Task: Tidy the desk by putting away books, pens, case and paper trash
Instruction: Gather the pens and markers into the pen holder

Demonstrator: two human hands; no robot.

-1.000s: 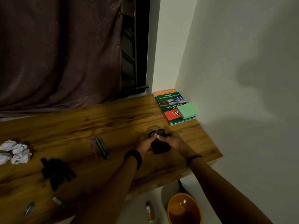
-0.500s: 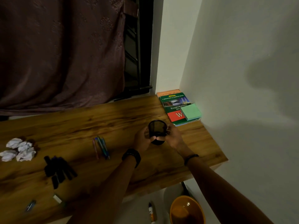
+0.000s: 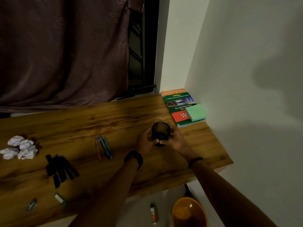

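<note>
A black mesh pen holder (image 3: 160,132) stands upright near the right end of the wooden desk (image 3: 82,126). My left hand (image 3: 145,141) grips its left side and my right hand (image 3: 176,140) grips its right side. Several coloured pens (image 3: 103,147) lie to its left. Several black markers (image 3: 60,169) lie further left. Crumpled paper balls (image 3: 20,149) sit at the far left. A stack of books (image 3: 179,106) with a green sticky-note pad (image 3: 196,112) on top lies in the back right corner.
A small white eraser (image 3: 58,198) and a small dark clip-like item (image 3: 32,204) lie near the desk's front edge. Below the desk stand an orange bin (image 3: 189,212) and a small glue bottle (image 3: 153,212). A wall is at the right, a curtain behind.
Both hands raised the pen holder from lying tilted to standing upright and shifted it slightly further back on the desk. My view moved a little left.
</note>
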